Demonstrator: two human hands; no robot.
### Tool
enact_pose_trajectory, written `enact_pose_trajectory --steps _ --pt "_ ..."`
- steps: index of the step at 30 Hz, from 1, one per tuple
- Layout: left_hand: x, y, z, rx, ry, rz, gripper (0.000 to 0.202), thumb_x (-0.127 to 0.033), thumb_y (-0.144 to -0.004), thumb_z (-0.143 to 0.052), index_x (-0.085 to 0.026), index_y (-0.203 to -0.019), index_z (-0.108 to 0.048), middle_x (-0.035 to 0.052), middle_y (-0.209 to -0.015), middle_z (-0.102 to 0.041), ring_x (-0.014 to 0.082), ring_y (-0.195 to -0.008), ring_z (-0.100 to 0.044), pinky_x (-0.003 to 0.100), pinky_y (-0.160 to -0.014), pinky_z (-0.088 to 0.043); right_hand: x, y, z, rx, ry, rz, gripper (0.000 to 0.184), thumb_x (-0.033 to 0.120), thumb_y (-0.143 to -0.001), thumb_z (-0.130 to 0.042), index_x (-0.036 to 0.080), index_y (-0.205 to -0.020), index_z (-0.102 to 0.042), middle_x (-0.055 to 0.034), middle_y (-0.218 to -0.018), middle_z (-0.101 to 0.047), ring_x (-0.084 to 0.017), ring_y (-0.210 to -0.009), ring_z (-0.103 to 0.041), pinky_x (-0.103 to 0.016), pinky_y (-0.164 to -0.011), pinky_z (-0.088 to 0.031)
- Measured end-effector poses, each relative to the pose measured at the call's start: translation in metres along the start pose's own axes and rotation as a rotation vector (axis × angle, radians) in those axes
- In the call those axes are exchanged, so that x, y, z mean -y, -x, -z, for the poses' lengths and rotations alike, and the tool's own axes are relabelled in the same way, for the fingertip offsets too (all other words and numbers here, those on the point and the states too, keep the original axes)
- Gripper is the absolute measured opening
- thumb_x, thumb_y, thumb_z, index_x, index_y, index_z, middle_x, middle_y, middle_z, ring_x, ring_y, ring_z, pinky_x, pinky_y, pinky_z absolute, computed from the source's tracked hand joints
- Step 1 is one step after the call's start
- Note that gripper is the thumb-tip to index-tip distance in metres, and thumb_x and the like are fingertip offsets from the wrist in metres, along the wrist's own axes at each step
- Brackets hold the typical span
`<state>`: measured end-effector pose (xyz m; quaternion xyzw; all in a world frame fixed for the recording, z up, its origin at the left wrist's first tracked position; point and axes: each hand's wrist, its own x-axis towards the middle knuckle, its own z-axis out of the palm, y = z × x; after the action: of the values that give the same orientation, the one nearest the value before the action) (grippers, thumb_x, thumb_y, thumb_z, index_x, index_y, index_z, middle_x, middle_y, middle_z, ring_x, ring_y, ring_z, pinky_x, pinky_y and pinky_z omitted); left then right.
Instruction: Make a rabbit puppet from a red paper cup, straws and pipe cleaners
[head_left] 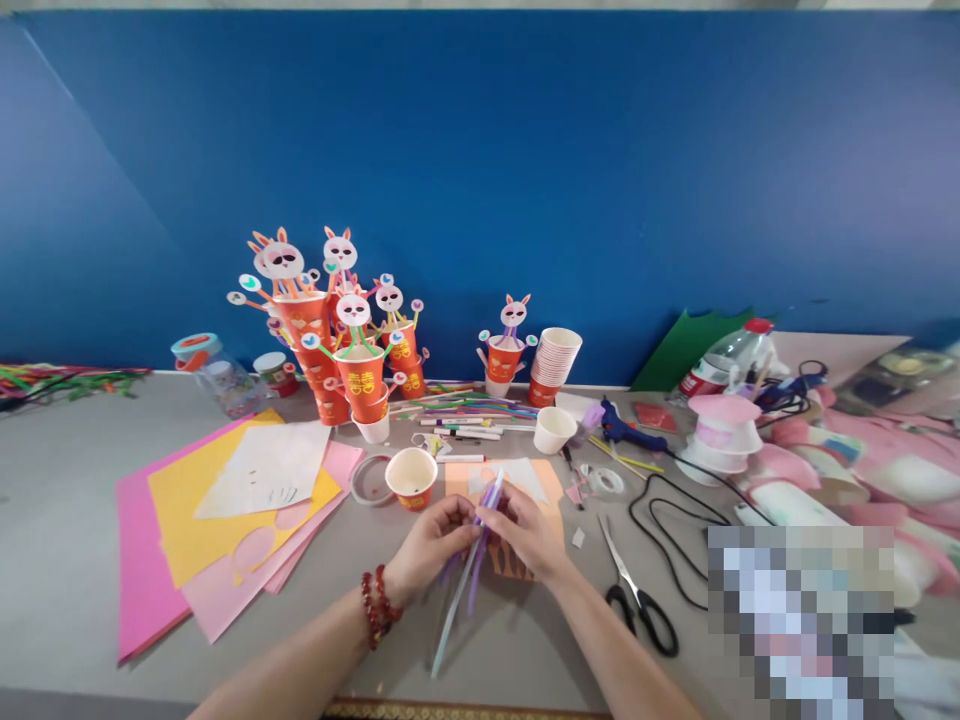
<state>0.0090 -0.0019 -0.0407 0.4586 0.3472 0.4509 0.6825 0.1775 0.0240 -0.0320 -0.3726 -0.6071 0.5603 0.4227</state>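
My left hand (441,545) and my right hand (525,528) meet above the front middle of the table. Their fingers are pinched around thin purple strips (474,588) and a longer pale bluish strip (452,620), which look like straws or pipe cleaners. The strips cross at my fingertips, with their lower ends hanging towards me. Beneath my hands lies a peach paper sheet (553,482) with cut edges. Just beyond my left hand stands an open red-and-white paper cup (412,478). Black-handled scissors (637,592) lie open to the right of my right forearm.
Rabbit-faced paper cups (360,375) stand stacked at back left, another (505,357) beside a cup stack (555,365). Coloured paper (161,560) lies left. Markers (465,433), a tape roll (373,480), a blue glue gun (630,430) with a looping cable, and a bottle (724,360) are around.
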Motion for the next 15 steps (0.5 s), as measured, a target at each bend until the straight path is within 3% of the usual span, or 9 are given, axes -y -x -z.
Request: enact_pose_trajectory --steps 5,10,15 --pt "-0.0002 0.0032 -0.0029 0.028 -0.066 -0.03 0.035 -0.041 -0.077 -0.077 -0.014 -0.09 -0.059 0.0016 -0.082 -0.062 0.0126 -0.073 -0.058 0.025 -0.068 -0.045 -0.0057 -0.0011 0.0005 -0.102 -0.026 -0.024 0.036 0.053 -0.082 -0.067 0.02 -0.076 -0.055 0.0028 -0.067 -0.052 -0.013 -0.059 -0.049 -0.025 -0.056 -0.042" --pt "-0.0052 0.0038 -0.0031 0.026 -0.175 0.011 0.038 -0.047 -0.083 -0.07 -0.014 -0.097 -0.06 -0.0004 -0.073 -0.059 0.0084 -0.058 -0.05 0.02 -0.053 -0.039 -0.0038 -0.0037 0.0032 -0.147 -0.06 -0.073 0.045 0.061 -0.075 -0.071 0.019 -0.07 -0.055 0.0034 -0.063 -0.051 -0.013 -0.058 -0.048 -0.025 -0.056 -0.042" --pt "-0.0069 0.0038 -0.0029 -0.002 -0.277 0.029 0.037 -0.049 -0.084 -0.067 -0.014 -0.093 -0.058 -0.0035 -0.066 -0.053 0.0069 -0.051 -0.043 0.019 -0.048 -0.033 -0.0018 -0.0051 0.0049 -0.214 -0.129 -0.121 0.046 0.061 -0.071 -0.076 0.019 -0.069 -0.056 0.0042 -0.059 -0.052 -0.012 -0.054 -0.049 -0.024 -0.052 -0.042"
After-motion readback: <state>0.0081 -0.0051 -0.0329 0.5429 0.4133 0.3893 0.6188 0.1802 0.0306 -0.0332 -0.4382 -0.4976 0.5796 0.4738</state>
